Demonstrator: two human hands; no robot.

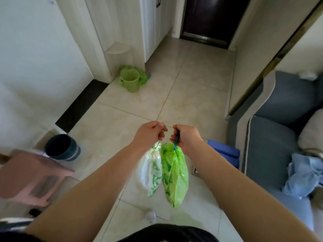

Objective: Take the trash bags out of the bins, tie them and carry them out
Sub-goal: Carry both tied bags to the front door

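While both bags hang clear of the floor, the task reads as well advanced. The left hand point(151, 132) is closed on the drawstring of the white bag point(150, 173); the right hand point(186, 137) is closed on the dark teal drawstring of the green bag point(174, 173). The two bags hang side by side between the forearms, touching along their inner flanks, above the tile floor point(183, 95).

Done, as judged: both bags are out of their bins and cinched at the neck. The blue bin point(62, 147), low on the left, shows a dark interior with no liner visible. Whether a knot has been tied on either neck cannot be told.

Left, as judged: the green bin point(130, 80) by the cabinet point(122, 32) has green plastic bunched behind and beside it; whether that is a full bag awaiting removal or a spare liner cannot be told. Carrying out remains; the dark door point(213, 18) lies ahead, well apart.

Materials: both bags are thin, glossy film, creased and slack, long and teardrop in shape, lightly filled. The white one carries green printed patches; the green one is translucent. The green bin is perforated plastic, tapered and round. The floor is smooth, pale glazed tile with thin joints. A pink stool point(33, 179) stands near the blue bin.
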